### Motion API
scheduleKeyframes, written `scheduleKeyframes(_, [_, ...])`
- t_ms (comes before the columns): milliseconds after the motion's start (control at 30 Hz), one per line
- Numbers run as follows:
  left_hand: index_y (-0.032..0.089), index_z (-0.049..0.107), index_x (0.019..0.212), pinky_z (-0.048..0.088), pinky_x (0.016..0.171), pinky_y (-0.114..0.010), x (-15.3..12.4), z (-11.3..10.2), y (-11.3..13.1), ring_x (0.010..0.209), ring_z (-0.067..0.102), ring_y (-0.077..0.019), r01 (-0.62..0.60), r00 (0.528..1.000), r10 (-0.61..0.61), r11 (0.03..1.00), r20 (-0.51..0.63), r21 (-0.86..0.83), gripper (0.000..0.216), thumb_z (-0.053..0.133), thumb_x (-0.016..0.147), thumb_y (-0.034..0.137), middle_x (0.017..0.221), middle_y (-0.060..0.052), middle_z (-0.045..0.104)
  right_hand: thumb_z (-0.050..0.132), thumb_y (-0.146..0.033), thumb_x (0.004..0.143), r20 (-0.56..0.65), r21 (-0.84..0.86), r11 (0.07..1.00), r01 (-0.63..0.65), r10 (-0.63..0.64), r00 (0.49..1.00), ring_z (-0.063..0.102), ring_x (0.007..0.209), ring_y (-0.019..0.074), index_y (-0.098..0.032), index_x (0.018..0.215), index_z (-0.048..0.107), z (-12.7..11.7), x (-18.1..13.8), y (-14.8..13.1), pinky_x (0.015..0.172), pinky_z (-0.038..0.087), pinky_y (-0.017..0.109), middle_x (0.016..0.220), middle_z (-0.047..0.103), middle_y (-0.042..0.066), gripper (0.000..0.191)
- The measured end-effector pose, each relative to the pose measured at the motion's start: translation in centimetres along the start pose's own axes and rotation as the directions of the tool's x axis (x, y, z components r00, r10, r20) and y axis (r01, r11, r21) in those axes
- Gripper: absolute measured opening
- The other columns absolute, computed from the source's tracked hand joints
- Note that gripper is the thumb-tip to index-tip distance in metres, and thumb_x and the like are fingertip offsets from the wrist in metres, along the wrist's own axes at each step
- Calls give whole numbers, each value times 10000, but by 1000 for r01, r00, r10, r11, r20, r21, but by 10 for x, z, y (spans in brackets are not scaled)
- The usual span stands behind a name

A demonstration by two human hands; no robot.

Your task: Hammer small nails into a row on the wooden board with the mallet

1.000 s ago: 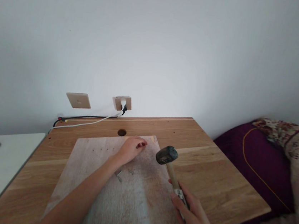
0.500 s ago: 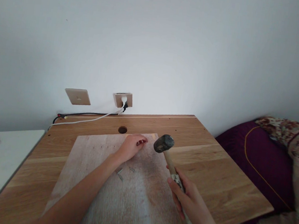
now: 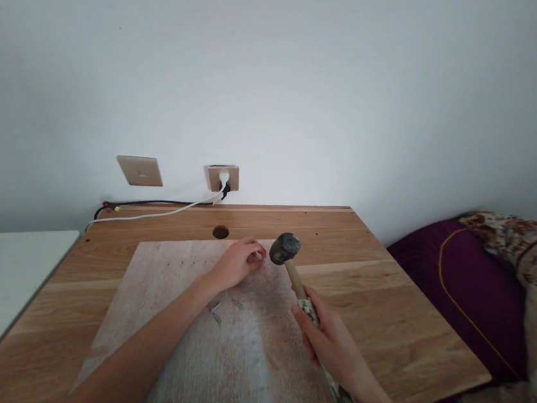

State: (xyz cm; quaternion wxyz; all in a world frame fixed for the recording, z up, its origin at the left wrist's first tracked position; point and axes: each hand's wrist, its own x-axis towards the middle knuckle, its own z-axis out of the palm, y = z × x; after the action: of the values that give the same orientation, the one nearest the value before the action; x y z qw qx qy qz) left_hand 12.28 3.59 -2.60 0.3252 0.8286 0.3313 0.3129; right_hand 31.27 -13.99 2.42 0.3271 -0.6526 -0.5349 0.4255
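Left hand fingers are curled in toward the thumb near the board's far edge, around 1 o'clock on it; honestly can't tell if they're pinching anything. Right hand, off at 4 o'clock from the left, has its fingers wrapped around the handle of a mallet. Its dark head sits just beside the left hand, between 2 and 3 o'clock. A few small metal fasteners lie on the worn board, 6 to 7 o'clock from those curled fingers. Board's on a wooden desk with a round hole at 10. Wall socket at 11, purple cushion way out at 3.
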Motion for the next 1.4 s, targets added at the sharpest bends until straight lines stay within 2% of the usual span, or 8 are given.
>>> scheduleKeyframes(233, [184,694,1109,519,714,-279,1,3,0,727,675,-169,47,999,-47,999,6,-21,319,686,822,48,860,-16,747,464,-509,995,4,-110,993,45,-45,999,535,397,158,-133,1392,543,2,3,-2,427,407,236,508,523,-75,552])
scheduleKeyframes(367, [170,637,1215,531,729,-290,2,2,2,770,698,-184,74,997,-74,997,26,13,445,669,795,25,904,-29,758,479,-453,979,-24,-230,965,123,-132,991,733,729,255,-141,1340,618,4,7,-3,658,534,313,736,699,44,498])
scheduleKeyframes(500, [163,607,1247,526,794,-307,-2,-22,10,933,692,-215,64,995,-71,993,73,97,485,657,776,61,1069,-75,735,468,-432,974,-23,-260,955,140,-152,988,743,1015,308,-120,1352,612,4,11,0,864,544,378,968,765,126,510])
scheduleKeyframes(600, [190,658,1020,504,803,-326,-15,-54,19,903,658,-226,37,986,-69,980,155,197,264,656,762,134,1008,-55,695,466,-435,973,-9,-266,950,164,-172,985,749,974,295,-127,1316,635,3,12,2,848,544,367,1006,770,133,491])
scheduleKeyframes(733, [212,624,770,476,727,-324,-40,-75,30,782,622,-228,33,958,-121,947,261,319,111,681,693,156,824,-20,629,499,-458,975,-39,-244,958,153,-167,985,738,774,258,-158,1273,668,3,10,4,686,535,310,758,720,49,455])
scheduleKeyframes(1000, [203,631,715,465,727,-307,-40,-53,31,744,635,-202,40,972,-111,945,205,324,163,630,777,52,777,-26,662,503,-517,979,-42,-116,992,40,-45,998,512,413,157,-151,1351,604,-1,1,4,430,396,239,518,503,-68,531])
scheduleKeyframes(1200, [186,718,992,501,731,-270,-16,-38,10,757,683,-171,39,995,-53,985,80,167,197,631,864,64,863,-26,745,495,-549,965,-47,-1,1000,-11,11,999,397,359,113,-103,1383,514,2,1,2,351,326,203,485,421,-116,612])
scheduleKeyframes(1400, [187,769,926,526,808,-294,-14,-30,-4,856,713,-192,16,999,-18,995,26,95,210,651,848,32,945,-54,784,515,-573,949,-41,62,998,-22,25,999,380,368,102,-108,1372,518,5,1,0,356,335,194,486,417,-120,629])
